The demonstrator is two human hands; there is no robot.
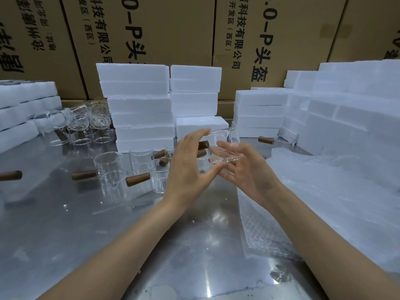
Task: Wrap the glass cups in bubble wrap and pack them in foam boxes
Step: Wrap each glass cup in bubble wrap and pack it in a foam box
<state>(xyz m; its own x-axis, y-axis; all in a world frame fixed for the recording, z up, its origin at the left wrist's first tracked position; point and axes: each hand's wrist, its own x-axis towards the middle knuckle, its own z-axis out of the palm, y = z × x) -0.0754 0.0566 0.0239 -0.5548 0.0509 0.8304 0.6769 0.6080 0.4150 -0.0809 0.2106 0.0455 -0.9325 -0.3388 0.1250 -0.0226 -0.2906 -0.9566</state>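
We've got the clear glass cup with a brown wooden handle (218,146) up over the steel desk (86,224), left hand (190,167) and right hand (244,167) cradling it with fingers spread. Handle points far-left; the bubble wrap sheet (303,191) lies right, closest to our right hand.

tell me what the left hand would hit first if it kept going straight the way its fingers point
Probably the glass cup held between both hands; the left hand already touches its rim, though depth is unclear.
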